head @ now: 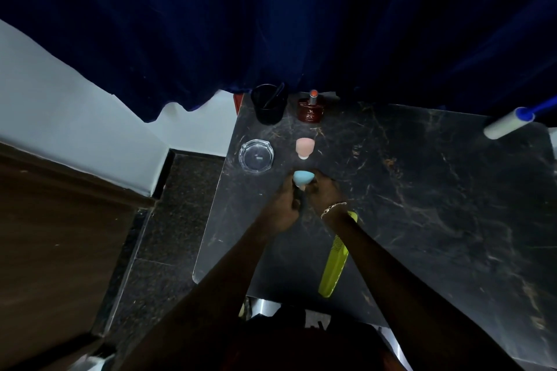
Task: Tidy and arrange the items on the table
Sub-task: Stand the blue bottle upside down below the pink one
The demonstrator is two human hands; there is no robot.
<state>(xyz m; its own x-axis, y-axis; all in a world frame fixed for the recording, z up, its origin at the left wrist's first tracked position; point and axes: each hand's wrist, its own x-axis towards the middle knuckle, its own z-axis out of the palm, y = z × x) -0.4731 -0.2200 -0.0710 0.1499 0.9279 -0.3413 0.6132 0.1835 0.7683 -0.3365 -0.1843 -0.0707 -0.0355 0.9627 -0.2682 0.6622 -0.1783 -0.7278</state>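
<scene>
Teardrop-shaped blue makeup sponge (302, 178): pinched between left hand (281, 208) and right hand (324, 193), fingers closed, above dark marble worktop (422, 190). Just beyond: pink sponge on stand (305, 147). Risk: nudging it over when setting down.

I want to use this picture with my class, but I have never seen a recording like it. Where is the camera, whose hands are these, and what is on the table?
The single picture comes from a camera worn on a person's head, looking down at their own bare hands. Left hand and right hand together hold a light blue egg-shaped sponge over a dark marble-patterned table. On the table stand a clear glass ashtray, a pink sponge on a small stand, a black cup, a dark red bottle, a lime green comb and a white lint roller with blue handle.
</scene>
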